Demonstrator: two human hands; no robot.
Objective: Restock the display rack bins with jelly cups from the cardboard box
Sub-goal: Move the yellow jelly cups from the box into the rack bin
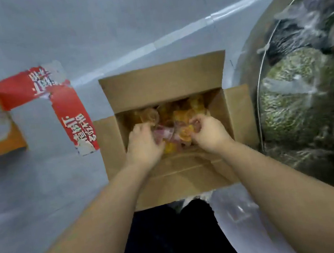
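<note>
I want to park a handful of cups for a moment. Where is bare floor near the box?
Bare floor lies left of the cardboard box, between it and the red floor sticker, and beyond its far flap. The right is crowded by a rack of bagged goods. Both hands fill the box.

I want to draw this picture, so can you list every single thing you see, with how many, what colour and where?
cardboard box: one, brown, open, on the floor in the middle
jelly cups: many, orange, yellow and pink, inside the box
floor sticker: one, red with white writing, left of the box
display bins: a few, clear with greenish and dark packets, at right
left hand: one, fingers curled among the cups
right hand: one, fingers curled among the cups
</note>
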